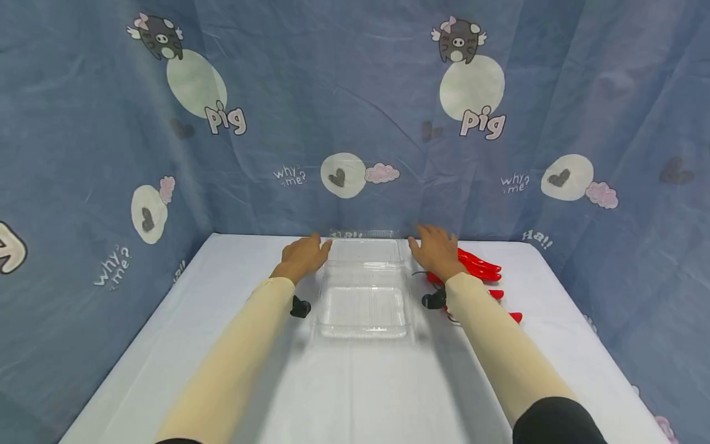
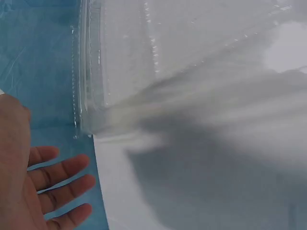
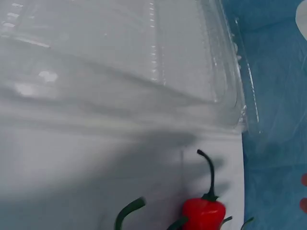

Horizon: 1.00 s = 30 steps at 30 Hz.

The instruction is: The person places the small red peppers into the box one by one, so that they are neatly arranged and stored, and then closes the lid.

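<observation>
A clear plastic clamshell container lies opened out on the white table, its lid half reaching the far edge. My left hand is beside the lid's far left corner, its fingers loosely extended. In the left wrist view this hand holds nothing, and the container's ridged edge is a little way from the fingertips. At the opposite far corner, my right hand has its fingers spread with nothing in them. Only small bits of its fingertips show in the right wrist view.
Several red chili peppers lie on the table to the right, partly hidden by my right hand and sleeve. One pepper with a green stem is near the container's side. A blue patterned cloth hangs behind the white table.
</observation>
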Tool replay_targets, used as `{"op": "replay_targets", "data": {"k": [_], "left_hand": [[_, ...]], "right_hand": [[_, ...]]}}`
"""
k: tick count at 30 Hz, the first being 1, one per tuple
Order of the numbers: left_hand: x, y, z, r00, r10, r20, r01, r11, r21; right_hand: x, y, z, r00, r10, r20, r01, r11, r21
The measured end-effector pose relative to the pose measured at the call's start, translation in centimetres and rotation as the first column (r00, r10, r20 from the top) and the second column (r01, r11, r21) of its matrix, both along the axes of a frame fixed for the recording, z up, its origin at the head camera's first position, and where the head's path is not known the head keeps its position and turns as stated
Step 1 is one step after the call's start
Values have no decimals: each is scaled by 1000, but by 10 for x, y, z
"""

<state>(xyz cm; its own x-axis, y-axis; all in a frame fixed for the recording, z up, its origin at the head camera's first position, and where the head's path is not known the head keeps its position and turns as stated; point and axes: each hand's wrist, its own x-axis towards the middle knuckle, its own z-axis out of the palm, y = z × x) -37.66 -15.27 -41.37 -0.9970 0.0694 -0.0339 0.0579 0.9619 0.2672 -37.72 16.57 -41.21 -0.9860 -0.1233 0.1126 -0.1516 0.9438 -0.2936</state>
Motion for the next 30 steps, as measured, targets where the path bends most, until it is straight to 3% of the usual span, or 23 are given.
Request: {"op": "replay_targets", "data": {"k": [10,18,24,30], "left_hand": [[27,-22,-14,995,-35,96,26,995,93],[44,-25,-23,987,-47,152,16,979,201],[55,-23,-33,981,-66,184,4,948,317],[63,-26,-47,977,-56,205,-44,890,454]], "right_hand": [[19,29,-15,999,35,-39,-35,999,-17],[44,45,-18,997,61,-51,-65,994,-87],[67,60,-19,997,64,-39,-69,988,-139],[92,79,-24,999,46,-25,-50,982,-183]]}}
